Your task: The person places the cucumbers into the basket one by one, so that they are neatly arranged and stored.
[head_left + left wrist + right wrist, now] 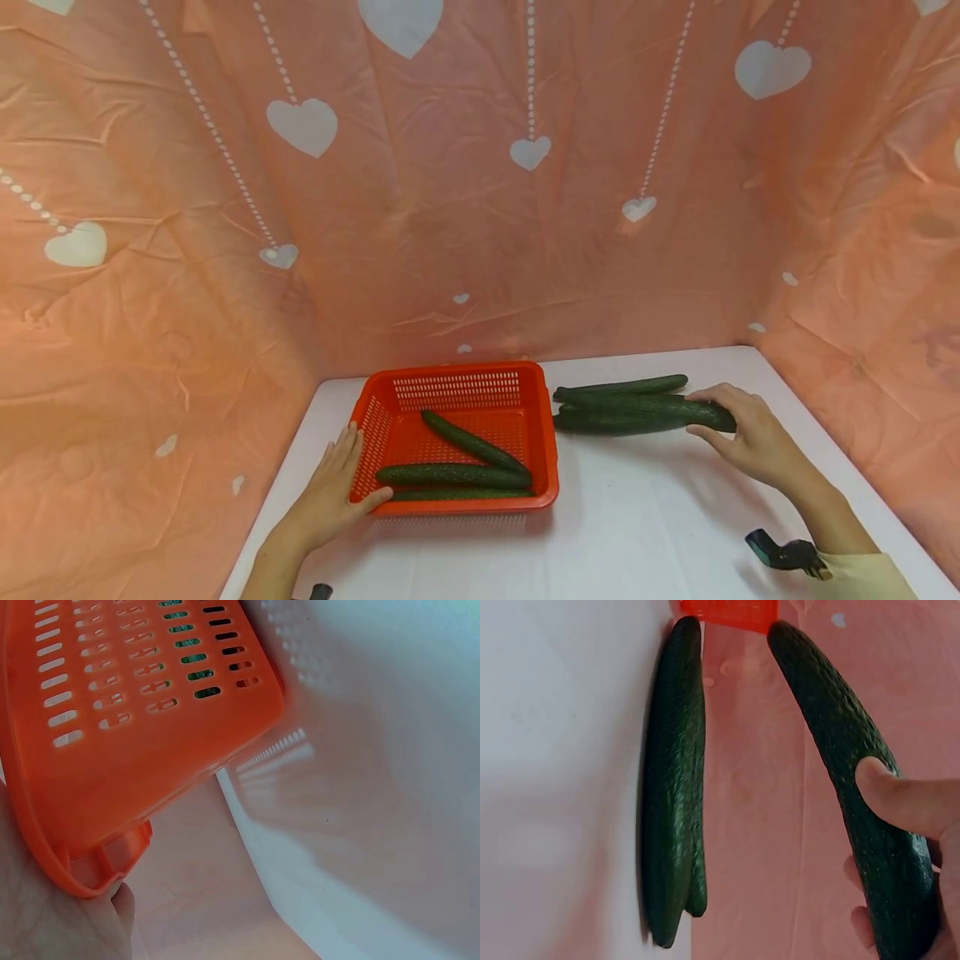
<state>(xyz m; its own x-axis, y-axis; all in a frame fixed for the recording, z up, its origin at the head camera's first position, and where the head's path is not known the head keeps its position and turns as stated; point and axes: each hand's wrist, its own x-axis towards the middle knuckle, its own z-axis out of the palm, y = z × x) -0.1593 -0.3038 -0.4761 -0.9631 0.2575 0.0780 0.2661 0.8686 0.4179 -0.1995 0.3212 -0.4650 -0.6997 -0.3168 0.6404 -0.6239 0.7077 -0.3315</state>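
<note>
My right hand (750,435) grips a dark green cucumber (855,772) near its right end, thumb on one side and fingers round the other. That cucumber hangs above the white table, seen apart from two more cucumbers (675,787) lying side by side in the right wrist view. An orange-red plastic basket (550,442) stands left of them, with three cucumbers (453,476) inside. My left hand (330,492) rests against the basket's left side, fingers straight along the rim and thumb over the front-left corner. In the left wrist view, the slotted wall (165,742) hides most of the contents.
The white table (600,533) is enclosed at the back and sides by a pink-orange cloth (450,233) printed with white hearts. A dark strap-mounted device (783,552) sits at my right wrist.
</note>
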